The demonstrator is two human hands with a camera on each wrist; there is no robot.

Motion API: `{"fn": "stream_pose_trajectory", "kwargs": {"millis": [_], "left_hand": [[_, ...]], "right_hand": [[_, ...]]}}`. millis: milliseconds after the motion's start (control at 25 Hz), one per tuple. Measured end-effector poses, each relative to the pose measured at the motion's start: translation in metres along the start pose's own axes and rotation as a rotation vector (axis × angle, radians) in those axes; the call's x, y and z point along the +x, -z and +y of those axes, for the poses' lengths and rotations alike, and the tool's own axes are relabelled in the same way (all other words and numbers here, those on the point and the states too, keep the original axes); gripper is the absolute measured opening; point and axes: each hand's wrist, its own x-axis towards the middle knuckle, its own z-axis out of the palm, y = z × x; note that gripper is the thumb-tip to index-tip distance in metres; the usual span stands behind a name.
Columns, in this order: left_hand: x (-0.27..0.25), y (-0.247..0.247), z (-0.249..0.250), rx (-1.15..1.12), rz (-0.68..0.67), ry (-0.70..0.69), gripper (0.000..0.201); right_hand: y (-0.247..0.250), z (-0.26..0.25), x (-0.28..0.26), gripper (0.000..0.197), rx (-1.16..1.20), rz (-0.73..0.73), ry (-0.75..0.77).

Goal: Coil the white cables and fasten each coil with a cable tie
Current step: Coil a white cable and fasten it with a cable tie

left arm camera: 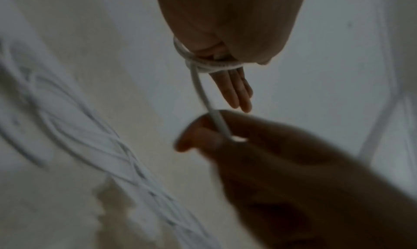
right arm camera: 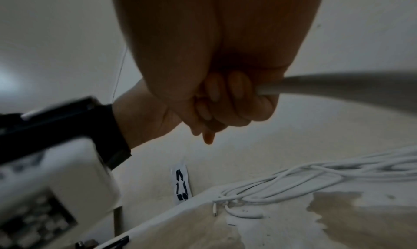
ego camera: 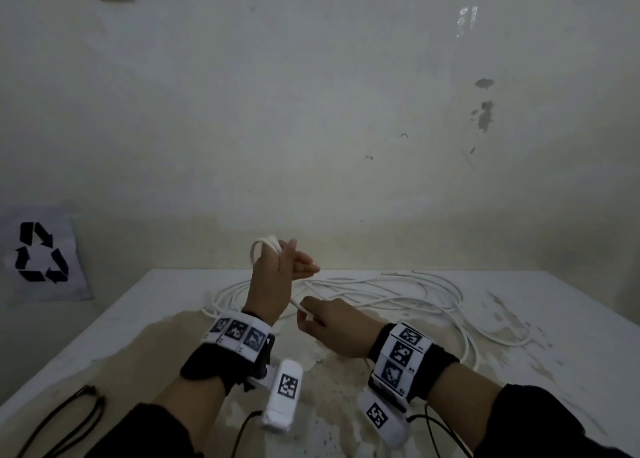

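Observation:
My left hand (ego camera: 280, 274) is raised above the table, fingers (left arm camera: 234, 90) held straight. Several turns of white cable form a small coil (ego camera: 262, 244) wound round that hand, and the thumb lies over the turns (left arm camera: 203, 65). From the coil a taut strand (left arm camera: 203, 95) runs down to my right hand (ego camera: 329, 322), which pinches it between thumb and curled fingers (right arm camera: 225, 101). The strand leaves that fist to the right (right arm camera: 338, 85). The other white cables (ego camera: 398, 295) lie loose and tangled on the table behind both hands.
The table (ego camera: 571, 319) is white with worn beige patches and stands against a pale wall. A white bag with a black recycling symbol (ego camera: 40, 253) sits beyond its left edge. Black cords (ego camera: 69, 412) trail at the near left. Loose cable ends (right arm camera: 237, 211) lie near the left edge.

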Motion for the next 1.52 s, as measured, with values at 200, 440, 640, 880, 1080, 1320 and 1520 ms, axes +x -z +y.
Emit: {"fn": "stream_pose_trajectory", "kwargs": {"millis": [200,440,640,880,1080,1320,1520], "left_hand": [[-0.006,0.036,-0.031,1.208,-0.309,0.009,0.027],[-0.032,0.051,-0.02,0.837,-0.671,0.517,0.062],[-0.025,0.035,0.023,-0.194,-0.672,0.756,0.048],[-0.01,0.022,0.028,-0.693,-0.209,0.523,0.041],[0.004,0.03,0.006,-0.266,0.029,0.342,0.042],[-0.011,0.031,-0.023,0.585,-0.19,0.283,0.064],[-0.035,0.019,-0.013,0.364,-0.528,0.613,0.072]], "right_hand": [[0.015,0.009,-0.012,0.025,-0.104,-0.074,-0.018],[0.049,0.035,-0.015,0.033,-0.496,0.04,-0.038],[0.031,0.032,-0.009,0.033,-0.337,0.241,-0.054],[-0.002,0.018,0.0,0.016,-0.382,0.223,-0.061],[-0.012,-0.004,-0.011,0.022,-0.34,0.05,-0.026],[-0.002,-0.02,-0.014,0.021,-0.372,0.016,0.146],[0.019,-0.008,-0.01,0.017,-0.176,0.22,0.168]]}}
